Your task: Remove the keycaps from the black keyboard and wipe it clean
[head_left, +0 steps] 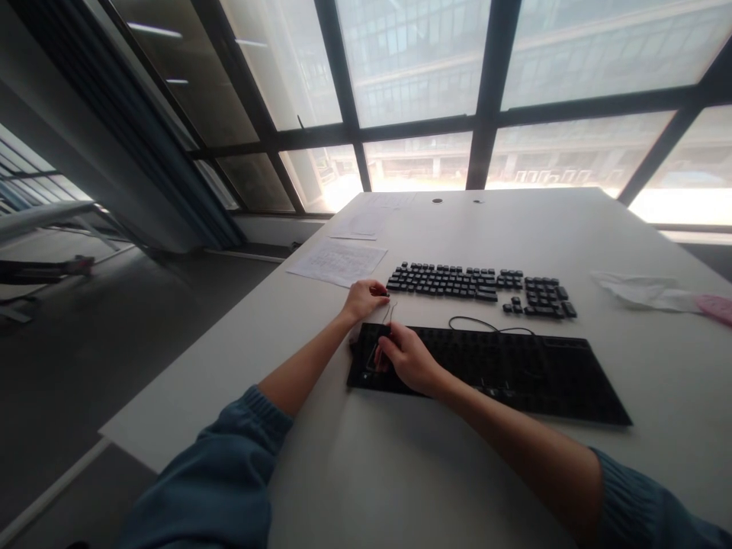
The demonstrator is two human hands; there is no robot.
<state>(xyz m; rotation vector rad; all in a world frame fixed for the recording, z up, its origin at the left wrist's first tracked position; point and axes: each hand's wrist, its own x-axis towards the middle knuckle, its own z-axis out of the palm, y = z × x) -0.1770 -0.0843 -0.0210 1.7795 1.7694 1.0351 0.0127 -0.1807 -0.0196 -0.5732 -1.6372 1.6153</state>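
Note:
A black keyboard base (549, 374) lies on the white table in front of me, stripped of most caps. Beyond it, loose black keycaps (451, 282) are set out in keyboard order. At the left end of those rows, my left hand (366, 300) is closed in a pinch on a small black keycap (387, 294). My right hand (407, 355) hovers over the left part of the base, its fingers wrapped round a wire keycap puller (392, 311). The puller's thin wires point up toward my left hand. My right fingers partly hide its handle.
Printed sheets of paper (338, 261) lie at the table's left edge. A black cable (473, 320) loops behind the base. To the right are a crumpled white wrapper (640, 291) and a pink item (714, 306). Large windows stand behind the white table (320, 465).

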